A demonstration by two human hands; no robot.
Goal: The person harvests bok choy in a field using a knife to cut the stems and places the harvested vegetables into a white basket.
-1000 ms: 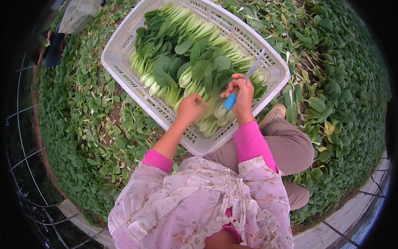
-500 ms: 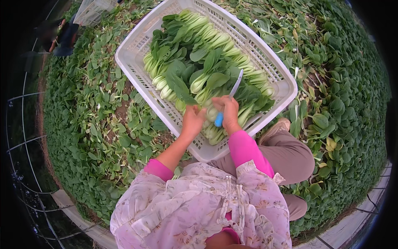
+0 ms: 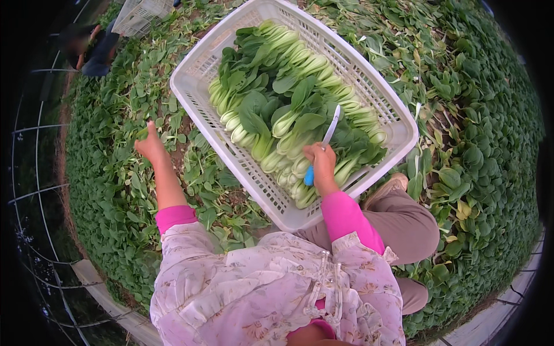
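My right hand (image 3: pixel 323 161) is wrapped round a knife (image 3: pixel 331 127) with a blue handle, its pale blade pointing up and away over the greens. It hovers at the near right part of a white plastic crate (image 3: pixel 199 118). Rows of bok choy (image 3: pixel 294 49) fill the crate, pale stems lined up and dark leaves inward. My left hand (image 3: pixel 152 145) is stretched out to the left, above the plants beside the crate. Its fingers look spread, with green leaf showing between them; whether it touches that leaf I cannot tell.
Cut leaves and loose plants (image 3: pixel 213 202) litter the soil around the crate. Dense standing greens (image 3: pixel 98 190) grow at left, and more (image 3: pixel 473 155) at right. A person (image 3: pixel 95 49) works at the far left near another white crate (image 3: pixel 141 17). My bent leg (image 3: pixel 404 219) lies close to the crate.
My left hand has left the bok choy in the crate and swung out left over the plants. The right hand keeps the knife, slightly shifted. The view has moved a little.
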